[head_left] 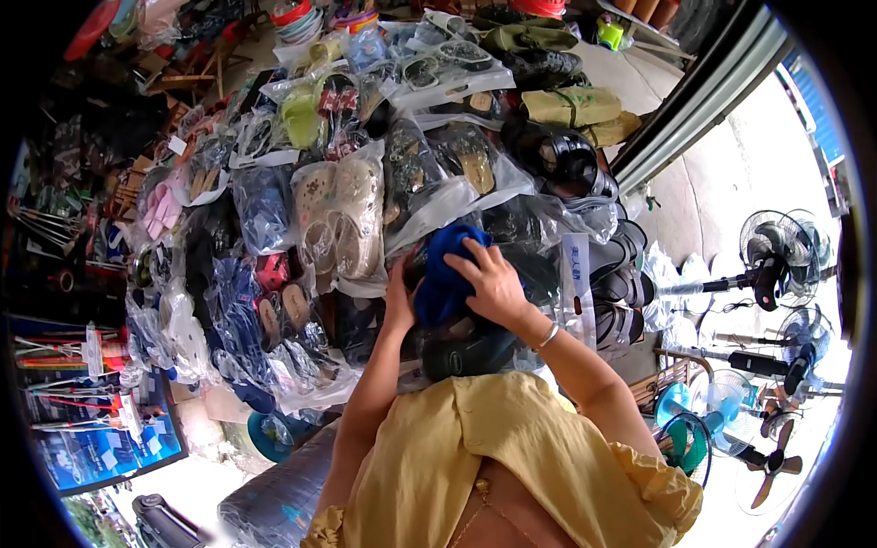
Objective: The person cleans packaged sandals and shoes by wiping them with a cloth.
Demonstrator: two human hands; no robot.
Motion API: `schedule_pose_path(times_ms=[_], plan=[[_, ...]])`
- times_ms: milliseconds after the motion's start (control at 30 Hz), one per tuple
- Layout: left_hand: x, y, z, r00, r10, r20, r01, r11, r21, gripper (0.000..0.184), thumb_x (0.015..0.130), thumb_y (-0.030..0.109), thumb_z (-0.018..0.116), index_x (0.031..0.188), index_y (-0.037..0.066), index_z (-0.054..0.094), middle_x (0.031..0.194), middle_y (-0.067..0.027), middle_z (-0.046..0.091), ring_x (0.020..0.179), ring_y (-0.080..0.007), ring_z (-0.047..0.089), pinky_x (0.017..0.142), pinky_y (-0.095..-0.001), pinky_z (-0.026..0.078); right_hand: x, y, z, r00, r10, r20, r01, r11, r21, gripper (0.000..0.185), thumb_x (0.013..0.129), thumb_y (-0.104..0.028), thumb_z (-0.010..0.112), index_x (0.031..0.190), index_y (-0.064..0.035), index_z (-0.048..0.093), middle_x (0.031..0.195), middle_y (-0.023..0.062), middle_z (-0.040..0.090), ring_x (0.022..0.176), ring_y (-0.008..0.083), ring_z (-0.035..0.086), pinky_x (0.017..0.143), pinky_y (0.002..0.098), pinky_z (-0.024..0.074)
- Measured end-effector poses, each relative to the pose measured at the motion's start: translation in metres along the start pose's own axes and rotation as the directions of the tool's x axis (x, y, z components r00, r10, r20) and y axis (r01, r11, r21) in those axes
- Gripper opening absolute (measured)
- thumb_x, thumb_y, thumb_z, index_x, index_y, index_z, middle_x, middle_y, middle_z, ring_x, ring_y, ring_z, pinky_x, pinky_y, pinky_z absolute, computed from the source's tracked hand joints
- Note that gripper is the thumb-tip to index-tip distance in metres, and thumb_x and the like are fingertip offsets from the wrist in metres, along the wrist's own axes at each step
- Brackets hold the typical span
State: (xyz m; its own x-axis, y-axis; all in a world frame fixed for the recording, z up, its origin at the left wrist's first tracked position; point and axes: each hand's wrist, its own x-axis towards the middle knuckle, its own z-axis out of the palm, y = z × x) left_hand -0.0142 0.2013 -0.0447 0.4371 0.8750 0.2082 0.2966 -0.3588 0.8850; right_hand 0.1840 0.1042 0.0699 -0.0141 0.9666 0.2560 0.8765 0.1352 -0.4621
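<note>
A bunched blue cloth (443, 283) lies under my right hand (493, 281), whose bent fingers press and grip it from above. My left hand (398, 294) closes on the left side of a dark item that looks like a shoe (417, 267), mostly hidden by the cloth. Just below the hands rests a black shoe (466, 349). Beyond them are beige perforated shoes (358, 187) in clear plastic, and dark patterned slippers (473, 164) in a plastic bag stand to their right.
Bagged footwear covers the display around my hands. Black sandals (617, 283) line the right side by a white label strip (577, 274). Several fans (776, 256) stand farther right. A metal shutter post (708, 87) rises at upper right. Dark goods fill the left.
</note>
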Motion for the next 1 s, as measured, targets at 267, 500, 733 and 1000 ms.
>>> schedule_pose_path(times_ms=[267, 500, 733, 1000], plan=[[-0.005, -0.001, 0.0, 0.994, -0.099, 0.052, 0.111, 0.942, -0.316, 0.061, 0.088, 0.009, 0.071, 0.144, 0.005, 0.047, 0.135, -0.02, 0.056, 0.126, -0.0315, 0.055, 0.106, -0.0382, 0.042, -0.002, -0.002, -0.035, 0.982, 0.103, -0.159, -0.108, 0.994, -0.021, 0.08, 0.059, -0.007, 0.079, 0.135, -0.0218, 0.058, 0.138, 0.0153, 0.052, 0.111, 0.0395, 0.056, 0.094, 0.0455, 0.0523], [-0.004, 0.021, -0.008, 0.989, -0.147, 0.031, 0.15, 0.981, -0.126, 0.061, 0.088, 0.014, 0.073, 0.143, 0.004, 0.048, 0.131, -0.0197, 0.058, 0.123, -0.0311, 0.056, 0.102, -0.0382, 0.044, 0.001, 0.029, -0.033, 0.931, 0.24, -0.277, -0.262, 0.964, -0.044, 0.079, 0.061, -0.004, 0.079, 0.135, -0.021, 0.059, 0.141, 0.0159, 0.051, 0.116, 0.0409, 0.054, 0.095, 0.047, 0.0524], [-0.007, 0.013, -0.006, 0.999, -0.041, 0.009, 0.041, 0.997, -0.06, 0.064, 0.09, 0.023, 0.075, 0.144, 0.005, 0.047, 0.13, -0.0194, 0.058, 0.116, -0.0321, 0.058, 0.099, -0.0381, 0.045, -0.043, 0.029, -0.034, 0.956, 0.295, -0.003, -0.295, 0.955, 0.01, 0.085, 0.058, 0.0, 0.077, 0.139, -0.0206, 0.057, 0.144, 0.0172, 0.049, 0.13, 0.0421, 0.048, 0.107, 0.0478, 0.0463], [-0.007, 0.022, -0.01, 0.981, -0.188, 0.041, 0.191, 0.977, -0.09, 0.064, 0.09, 0.026, 0.075, 0.143, 0.004, 0.047, 0.126, -0.0181, 0.06, 0.113, -0.0319, 0.059, 0.097, -0.0389, 0.046, -0.032, 0.032, -0.068, 0.917, 0.276, -0.287, -0.306, 0.95, -0.065, 0.088, 0.056, -0.001, 0.08, 0.138, -0.0227, 0.057, 0.144, 0.0149, 0.048, 0.121, 0.04, 0.052, 0.101, 0.0464, 0.0486]])
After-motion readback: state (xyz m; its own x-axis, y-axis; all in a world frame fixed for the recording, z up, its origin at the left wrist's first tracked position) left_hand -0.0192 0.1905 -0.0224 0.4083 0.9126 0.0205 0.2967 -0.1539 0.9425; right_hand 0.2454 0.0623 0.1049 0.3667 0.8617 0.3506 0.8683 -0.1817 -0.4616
